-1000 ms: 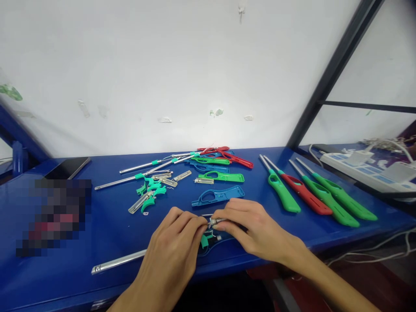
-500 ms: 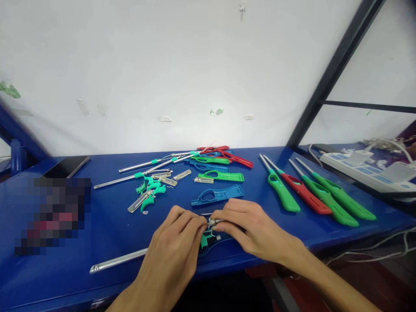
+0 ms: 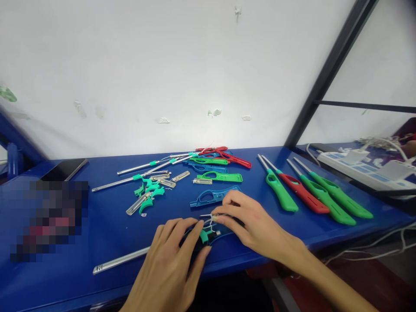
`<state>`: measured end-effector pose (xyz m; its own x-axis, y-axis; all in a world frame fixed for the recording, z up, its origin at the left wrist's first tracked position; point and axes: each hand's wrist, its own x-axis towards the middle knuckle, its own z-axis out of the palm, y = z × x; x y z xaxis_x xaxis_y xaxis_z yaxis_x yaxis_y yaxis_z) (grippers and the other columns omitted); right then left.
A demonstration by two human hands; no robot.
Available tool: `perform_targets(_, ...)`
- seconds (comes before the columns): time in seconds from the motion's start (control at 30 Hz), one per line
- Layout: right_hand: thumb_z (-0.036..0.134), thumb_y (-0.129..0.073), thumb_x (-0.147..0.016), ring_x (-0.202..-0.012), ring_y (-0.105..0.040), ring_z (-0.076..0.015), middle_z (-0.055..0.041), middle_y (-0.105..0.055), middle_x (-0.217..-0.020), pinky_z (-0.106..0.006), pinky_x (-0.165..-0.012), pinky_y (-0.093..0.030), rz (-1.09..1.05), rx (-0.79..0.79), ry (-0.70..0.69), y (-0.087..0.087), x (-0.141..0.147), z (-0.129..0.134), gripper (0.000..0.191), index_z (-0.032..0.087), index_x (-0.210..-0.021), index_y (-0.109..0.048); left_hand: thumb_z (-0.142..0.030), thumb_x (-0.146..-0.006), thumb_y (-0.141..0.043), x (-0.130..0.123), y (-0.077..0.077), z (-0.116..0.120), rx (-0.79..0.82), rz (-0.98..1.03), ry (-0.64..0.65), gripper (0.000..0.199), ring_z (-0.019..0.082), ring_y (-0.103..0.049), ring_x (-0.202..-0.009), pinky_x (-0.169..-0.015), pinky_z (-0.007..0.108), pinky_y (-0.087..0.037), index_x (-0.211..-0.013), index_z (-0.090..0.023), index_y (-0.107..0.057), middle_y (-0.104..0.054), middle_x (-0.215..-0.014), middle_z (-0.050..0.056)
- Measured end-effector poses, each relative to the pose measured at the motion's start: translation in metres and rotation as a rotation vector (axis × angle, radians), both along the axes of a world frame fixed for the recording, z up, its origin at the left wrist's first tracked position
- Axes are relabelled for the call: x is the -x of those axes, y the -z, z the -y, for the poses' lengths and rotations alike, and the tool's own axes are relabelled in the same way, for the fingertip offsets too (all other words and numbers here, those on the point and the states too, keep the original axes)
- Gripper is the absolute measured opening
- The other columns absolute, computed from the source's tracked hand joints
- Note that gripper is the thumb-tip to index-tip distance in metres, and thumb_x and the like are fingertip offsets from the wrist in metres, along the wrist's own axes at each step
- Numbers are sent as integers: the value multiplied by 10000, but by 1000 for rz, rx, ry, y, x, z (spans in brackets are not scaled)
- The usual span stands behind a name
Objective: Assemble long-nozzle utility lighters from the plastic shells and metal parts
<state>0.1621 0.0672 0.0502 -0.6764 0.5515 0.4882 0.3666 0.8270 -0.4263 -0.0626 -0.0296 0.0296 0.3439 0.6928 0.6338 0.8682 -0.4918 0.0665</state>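
My left hand (image 3: 173, 255) is curled over a partly assembled lighter at the front of the table, fingers around its blue shell. The lighter's metal tube (image 3: 121, 260) points left from under that hand. A teal trigger (image 3: 204, 236) and a black part (image 3: 212, 235) show between the hands. My right hand (image 3: 250, 221) pinches a small part with thin wires, thumb against index finger, just above the trigger. Behind the hands lies a blue half shell (image 3: 214, 196). Part of the held lighter is hidden by my fingers.
Teal triggers and clear fuel tanks (image 3: 138, 203) lie left of centre, metal tubes (image 3: 113, 183) behind them. Coloured shells (image 3: 211, 161) are piled near the wall. Finished lighters (image 3: 282, 193) lie right, beside a power strip (image 3: 367, 169). A phone (image 3: 65, 169) is at the left.
My left fingers have spread and lowered around the lighter, away from the right fingertips. My right hand has turned slightly, and the trigger and wires show more. The view has shifted a little.
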Motion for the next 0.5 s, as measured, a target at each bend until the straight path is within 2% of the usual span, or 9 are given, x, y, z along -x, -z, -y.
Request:
perform_targets(0.1, 259, -600, -1094, -958, -651, -199, -59, -713, -1039, -326, -889, -526, -6, -9, -6, 3, -2, -2, 181, 190, -1156, -756, -215, -1062, -539, 2, 1, 0, 5, -9, 13, 291, 294, -641, -1028, -863, 493, -551, -1341, -163, -599, -695, -1185, 118)
perform_targets(0.27, 249, -608, -1093, -956, -668, -196, -29, -777, -1031, -335, -899, -501, -11, -15, -16, 3, -5, -2, 161, 208, -1042, -755, -182, -1054, -545, 1, -2, -3, 15, 3, 41, 269, 267, -635, -1004, -845, 447, -519, -1315, -150, -604, -686, -1154, 109)
perform_targets(0.5, 309, -622, -1088, -955, -664, -189, -25, -748, -1012, -348, -916, -474, 49, -16, -13, 2, -6, -2, 177, 223, -1067, -775, -206, -1042, -568, 3, 1, 1, 62, 30, 11, 277, 259, -614, -1010, -831, 406, -537, -1314, -191, -611, -625, -1208, 112)
